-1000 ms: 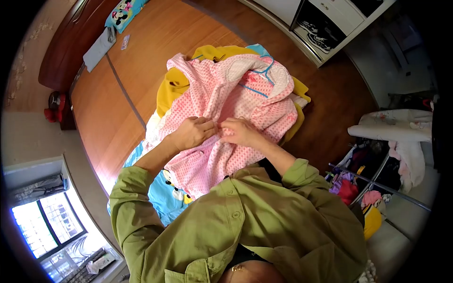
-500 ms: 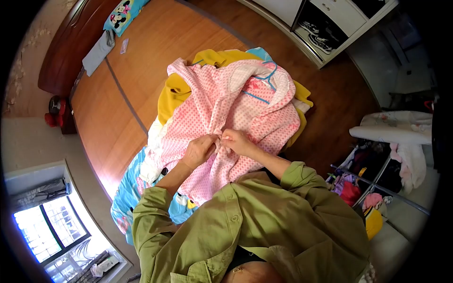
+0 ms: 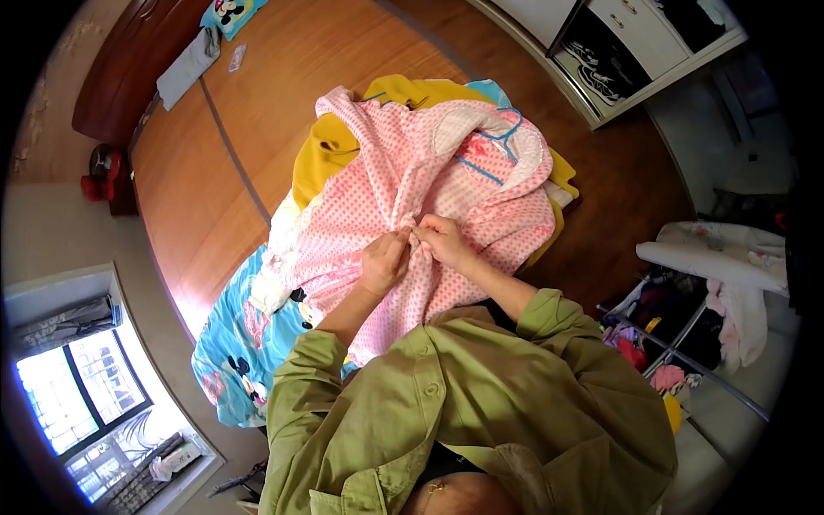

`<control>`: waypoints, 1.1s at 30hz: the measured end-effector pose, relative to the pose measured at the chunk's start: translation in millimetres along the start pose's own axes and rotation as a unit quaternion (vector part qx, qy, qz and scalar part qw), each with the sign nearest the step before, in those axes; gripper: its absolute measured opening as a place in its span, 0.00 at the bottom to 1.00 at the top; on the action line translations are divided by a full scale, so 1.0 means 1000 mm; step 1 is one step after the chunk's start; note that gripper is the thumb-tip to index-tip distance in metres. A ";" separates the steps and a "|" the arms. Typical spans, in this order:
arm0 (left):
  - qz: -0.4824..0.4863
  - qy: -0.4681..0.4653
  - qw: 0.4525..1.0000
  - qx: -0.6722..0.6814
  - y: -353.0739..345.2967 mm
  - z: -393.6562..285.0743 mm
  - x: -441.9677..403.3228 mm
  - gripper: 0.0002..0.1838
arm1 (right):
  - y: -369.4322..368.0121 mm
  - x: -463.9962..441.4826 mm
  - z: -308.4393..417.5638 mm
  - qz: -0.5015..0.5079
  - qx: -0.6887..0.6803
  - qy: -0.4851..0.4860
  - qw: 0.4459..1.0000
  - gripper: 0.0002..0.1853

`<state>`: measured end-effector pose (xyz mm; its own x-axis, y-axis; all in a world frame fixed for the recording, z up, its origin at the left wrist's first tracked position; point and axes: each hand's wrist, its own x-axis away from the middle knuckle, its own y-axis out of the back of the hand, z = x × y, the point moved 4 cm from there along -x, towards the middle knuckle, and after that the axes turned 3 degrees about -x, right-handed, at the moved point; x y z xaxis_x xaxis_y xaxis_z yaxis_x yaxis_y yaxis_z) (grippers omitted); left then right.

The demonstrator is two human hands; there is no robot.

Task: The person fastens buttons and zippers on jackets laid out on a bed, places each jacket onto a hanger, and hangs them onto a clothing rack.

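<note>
Pink-and-white dotted plush garment (image 3: 343, 227): centre of frame, spread front up, cloth gathered at its front edge
Changed over the last second: left hand (image 3: 384, 260) and right hand (image 3: 442, 242) have closed in from slightly apart to fingertips meeting; work now looks concentrated on one small spot of that edge
Fingers: both sets narrow, pinching the pink cloth (whether a fastener sits between them, cannot tell; fingertips cover it)
Blue thin hanger (image 3: 478, 170): inside the neck opening, upper right of the hands, clear of the fingers
Underneath: mustard-yellow cloth garment (image 3: 326, 154), showing above and at both sides; blue cartoon-print fabric (image 3: 227, 365), lower left, more of it exposed than a second ago
In the way: bunched folds around the pinch, likely to hide the edges
Farther out: brown bed surface (image 3: 283, 77), upper left; white cabinet (image 3: 639, 43), upper right
</note>
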<state>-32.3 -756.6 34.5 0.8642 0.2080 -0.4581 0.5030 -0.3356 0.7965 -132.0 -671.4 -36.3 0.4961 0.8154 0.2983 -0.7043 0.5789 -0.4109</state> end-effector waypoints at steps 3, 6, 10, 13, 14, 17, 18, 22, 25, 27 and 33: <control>-0.023 -0.005 1.000 0.007 -0.003 0.000 0.002 0.19 | -0.001 0.003 0.006 0.006 -0.111 -0.054 0.992 0.11; -0.021 -0.019 0.999 0.022 -0.001 -0.001 0.001 0.21 | -0.007 0.007 0.033 -0.015 -0.086 -0.158 0.984 0.10; -0.017 -0.038 0.999 0.027 0.003 -0.001 -0.002 0.22 | -0.006 -0.002 0.039 0.021 -0.026 -0.149 0.988 0.09; -0.009 -0.045 0.999 0.017 0.006 0.000 -0.002 0.21 | -0.001 -0.014 0.020 0.050 -0.010 -0.051 0.997 0.07; -0.007 -0.048 0.999 0.016 0.006 0.002 -0.001 0.21 | -0.001 -0.014 0.019 0.059 -0.006 -0.022 0.998 0.07; -0.008 -0.057 0.998 0.015 0.005 0.004 0.000 0.20 | 0.001 -0.017 0.016 0.103 0.030 0.000 0.994 0.07; -0.015 -0.061 0.998 0.012 0.006 0.003 -0.001 0.19 | 0.002 -0.018 0.015 0.122 0.046 -0.002 0.991 0.07; -0.016 -0.005 1.000 0.021 0.002 -0.001 -0.003 0.17 | 0.005 -0.018 0.018 0.060 0.082 -0.009 0.995 0.08; 0.000 0.098 0.995 0.034 -0.001 0.002 -0.008 0.19 | 0.011 -0.010 0.016 -0.013 0.115 -0.069 0.991 0.10; -0.007 0.184 0.982 0.037 -0.009 0.011 0.015 0.22 | 0.027 -0.010 0.005 -0.023 0.135 -0.061 0.989 0.12; -0.033 0.301 0.948 -0.096 -0.005 0.045 0.090 0.26 | 0.079 -0.029 0.011 -0.126 0.255 -0.095 0.954 0.22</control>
<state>43.7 -777.6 -28.7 0.6375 0.7295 -0.2476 0.4950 -0.1416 0.8573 -207.9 -649.1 -67.6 0.6160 0.6069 0.5022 -0.7541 0.6385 0.1535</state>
